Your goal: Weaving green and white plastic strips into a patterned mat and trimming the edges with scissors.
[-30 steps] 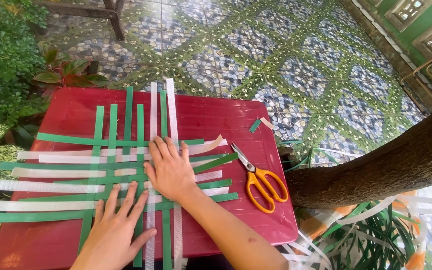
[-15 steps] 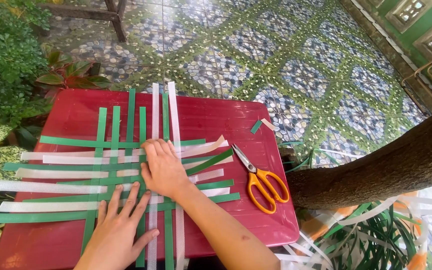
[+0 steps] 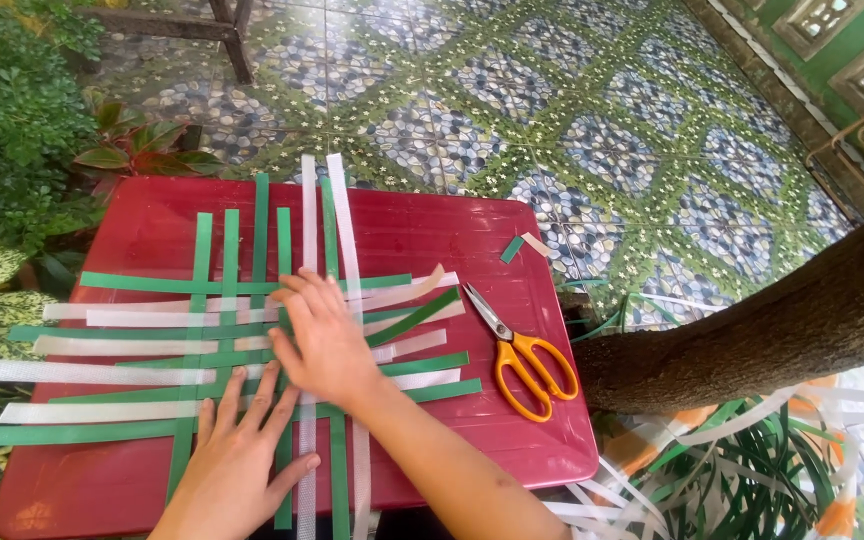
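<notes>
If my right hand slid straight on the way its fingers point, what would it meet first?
The right hand lies flat on the woven strips, fingers pointing up and left. It would probably ride over the upright green strips first, then bare red table. The scissors lie off to the other side.

Bright, even daylight, soft faint shadows, sharp focus throughout, slight bending at the edges
</notes>
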